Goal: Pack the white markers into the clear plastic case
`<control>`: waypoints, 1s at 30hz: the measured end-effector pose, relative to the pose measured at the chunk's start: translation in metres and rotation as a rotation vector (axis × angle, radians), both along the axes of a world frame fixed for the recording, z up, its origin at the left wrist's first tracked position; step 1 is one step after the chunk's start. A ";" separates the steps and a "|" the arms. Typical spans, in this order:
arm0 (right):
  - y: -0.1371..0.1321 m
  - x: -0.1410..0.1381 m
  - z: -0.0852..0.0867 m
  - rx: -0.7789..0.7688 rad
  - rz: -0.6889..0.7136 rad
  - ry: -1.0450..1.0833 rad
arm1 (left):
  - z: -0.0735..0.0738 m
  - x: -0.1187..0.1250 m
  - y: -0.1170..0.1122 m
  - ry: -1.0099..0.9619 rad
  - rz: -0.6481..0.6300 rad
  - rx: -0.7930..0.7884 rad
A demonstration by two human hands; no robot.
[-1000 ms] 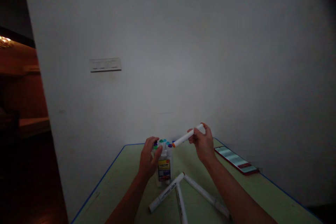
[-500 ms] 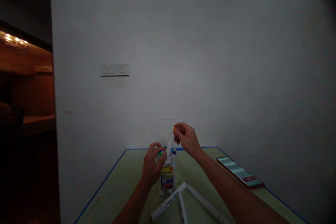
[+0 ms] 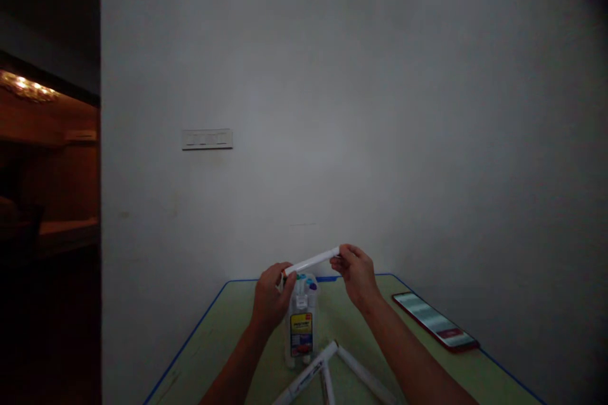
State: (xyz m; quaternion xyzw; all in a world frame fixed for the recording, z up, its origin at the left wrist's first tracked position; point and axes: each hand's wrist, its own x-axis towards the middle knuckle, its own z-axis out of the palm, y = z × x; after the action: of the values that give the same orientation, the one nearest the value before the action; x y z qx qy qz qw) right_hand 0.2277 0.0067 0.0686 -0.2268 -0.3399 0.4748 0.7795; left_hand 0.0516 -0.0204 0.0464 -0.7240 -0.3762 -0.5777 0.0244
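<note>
A white marker (image 3: 313, 261) with orange at its left end is stretched between my two hands, slanting up to the right. My left hand (image 3: 273, 296) pinches the left end, and my right hand (image 3: 357, 275) grips the right end. Just below stands a clear plastic marker case (image 3: 289, 329) with a yellow and blue label, holding several markers with coloured ends. Three white markers lie on the table in front of it: one slanting left (image 3: 308, 374), a short-looking one (image 3: 327, 385) and one slanting right (image 3: 363, 376).
The pale green table (image 3: 209, 354) has a blue edge and reaches the grey wall (image 3: 356, 107). A smartphone (image 3: 434, 321) with a red case lies near the right edge. A switch plate (image 3: 208, 139) is on the wall. At the left a dark doorway opens onto a lit room.
The marker has come up out of the case and turned from steep to nearly level. My left hand has moved from the case's top onto the marker's orange end; my right hand now holds the other end.
</note>
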 end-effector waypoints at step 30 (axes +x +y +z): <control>0.000 0.000 -0.052 0.091 0.066 -0.179 | -0.020 -0.009 0.008 -0.499 -0.035 -0.026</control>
State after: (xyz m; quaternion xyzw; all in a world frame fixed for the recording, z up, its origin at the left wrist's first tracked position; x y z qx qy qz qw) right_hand 0.2279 0.0066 0.0167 -0.2215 -0.4367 0.4623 0.7393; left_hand 0.0424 -0.0125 0.0265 -0.5655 -0.3653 -0.7341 -0.0885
